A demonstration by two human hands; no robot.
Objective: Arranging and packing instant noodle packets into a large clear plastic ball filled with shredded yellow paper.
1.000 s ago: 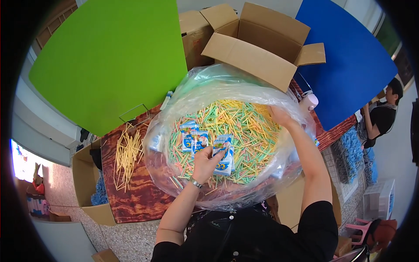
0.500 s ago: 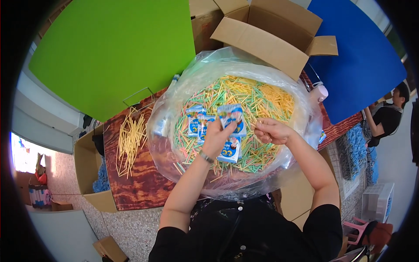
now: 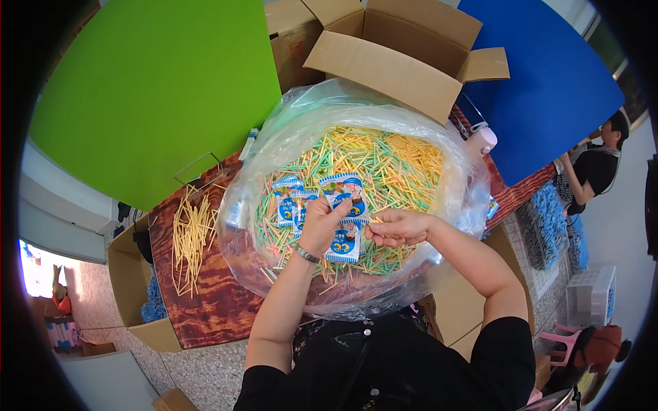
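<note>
My left hand [image 3: 321, 225] grips a small blue-and-white printed packet [image 3: 351, 188], its thumb lying across the front. At that packet's lower right corner, my right hand [image 3: 404, 227] is closed in a pinch. Whatever its fingertips hold cannot be told from the sticks behind them. Under both hands spreads a big heap of thin pastel sticks [image 3: 349, 154], yellow, green and pink, inside a large clear plastic bag [image 3: 236, 198] with its mouth folded wide. More packets of the same kind [image 3: 344, 245] lie on the heap around my left hand.
Loose yellow sticks [image 3: 192, 236] lie on the red-brown patterned table [image 3: 212, 318] at left. An open cardboard box [image 3: 391, 72] stands behind the bag, between a green panel [image 3: 151, 103] and a blue panel [image 3: 541, 89]. A pink-white cup-like object [image 3: 485, 140] stands right. Another person [image 3: 595, 168] is at far right.
The view has shifted slightly, so the surroundings sit further left. My right hand has come closer to the held packet, now at its lower corner. My left hand still grips it.
</note>
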